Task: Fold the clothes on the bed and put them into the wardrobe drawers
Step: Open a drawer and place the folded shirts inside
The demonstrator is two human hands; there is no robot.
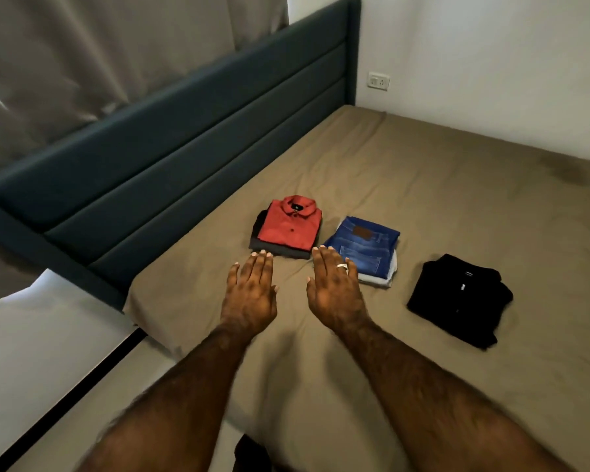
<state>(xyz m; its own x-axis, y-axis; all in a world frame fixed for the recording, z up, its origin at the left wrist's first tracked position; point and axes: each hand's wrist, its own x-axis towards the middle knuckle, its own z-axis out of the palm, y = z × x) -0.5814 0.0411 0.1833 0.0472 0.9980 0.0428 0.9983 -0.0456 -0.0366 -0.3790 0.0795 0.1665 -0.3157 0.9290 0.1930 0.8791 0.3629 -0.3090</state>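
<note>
Our left hand (249, 294) reaches out flat over the bed (355, 386), fingers straight, its grip apart and holding nothing; just beyond its fingertips lies the folded red shirt (288, 223) on a dark garment (269, 248). Our right hand (336, 294) is likewise spread, fingertips over the folded jeans (365, 243). Well right of it lies a folded black shirt (458, 299).

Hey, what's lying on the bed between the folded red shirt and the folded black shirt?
In the head view, folded blue jeans stacked on a lighter folded garment lie between the red shirt and the black shirt.
</note>
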